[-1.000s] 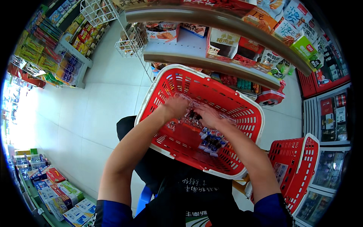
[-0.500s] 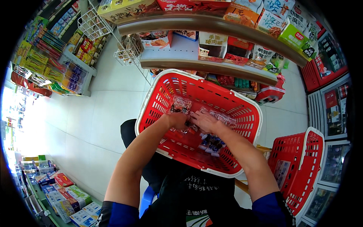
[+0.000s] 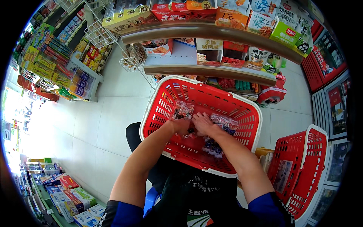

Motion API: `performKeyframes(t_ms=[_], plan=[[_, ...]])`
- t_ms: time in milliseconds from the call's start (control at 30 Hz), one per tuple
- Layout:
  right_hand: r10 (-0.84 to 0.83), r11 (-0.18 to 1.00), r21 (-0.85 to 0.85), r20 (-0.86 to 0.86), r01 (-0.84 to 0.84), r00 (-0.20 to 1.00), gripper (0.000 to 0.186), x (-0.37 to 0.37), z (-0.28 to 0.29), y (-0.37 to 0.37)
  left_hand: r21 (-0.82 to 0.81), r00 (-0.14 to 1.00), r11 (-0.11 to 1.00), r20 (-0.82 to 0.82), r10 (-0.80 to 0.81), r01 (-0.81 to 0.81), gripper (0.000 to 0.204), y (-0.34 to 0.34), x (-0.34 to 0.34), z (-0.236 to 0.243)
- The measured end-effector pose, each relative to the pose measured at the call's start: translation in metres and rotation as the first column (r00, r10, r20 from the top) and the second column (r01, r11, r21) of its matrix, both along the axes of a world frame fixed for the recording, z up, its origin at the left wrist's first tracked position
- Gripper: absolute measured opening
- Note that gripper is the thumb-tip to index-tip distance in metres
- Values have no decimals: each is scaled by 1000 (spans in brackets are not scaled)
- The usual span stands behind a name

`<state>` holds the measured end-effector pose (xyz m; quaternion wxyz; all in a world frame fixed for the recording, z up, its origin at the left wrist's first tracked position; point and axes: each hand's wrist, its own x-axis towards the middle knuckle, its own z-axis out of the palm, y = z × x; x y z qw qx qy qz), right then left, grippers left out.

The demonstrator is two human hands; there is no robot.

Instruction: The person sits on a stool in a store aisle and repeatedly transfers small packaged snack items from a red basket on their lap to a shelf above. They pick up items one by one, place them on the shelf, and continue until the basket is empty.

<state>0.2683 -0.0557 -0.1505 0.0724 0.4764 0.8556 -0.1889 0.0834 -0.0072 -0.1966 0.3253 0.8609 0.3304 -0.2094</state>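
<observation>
A red plastic shopping basket (image 3: 189, 159) with a white rim sits in front of me, and both my hands are down inside it. My left hand (image 3: 181, 126) is closed at a small clear-and-red snack packet (image 3: 190, 130), its fingertips partly hidden. Beside it my right hand (image 3: 202, 123) has its fingers slightly apart and pointing down, with nothing visible in them. Several reddish clear packets (image 3: 183, 108) lie just beyond the left hand. Next to the right hand are more clear packets (image 3: 225, 122), and blue-wrapped packets (image 3: 213, 146) lie under the right forearm.
Beyond the basket stands a shelf (image 3: 170, 60) with boxed and bagged snacks. A second red basket (image 3: 302, 166) is at the right, before glass-door coolers (image 3: 336, 113). Snack racks (image 3: 56, 72) stand far left, and boxed goods (image 3: 73, 198) lie on a low shelf near left.
My right hand has drawn its fingers in a little and shows more of the packets beside it. The left hand stays at the packets. The whole view has shifted slightly.
</observation>
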Motion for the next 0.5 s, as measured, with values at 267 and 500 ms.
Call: performKeyframes(t_ms=[267, 500], plan=[[18, 999, 50, -406, 3, 914, 74, 40, 118, 4, -276, 853, 916, 358, 379, -291, 34, -21, -18, 141], [-638, 750, -652, -758, -115, 133, 63, 71, 168, -32, -666, 238, 619, 577, 781, -416, 22, -73, 4, 202]])
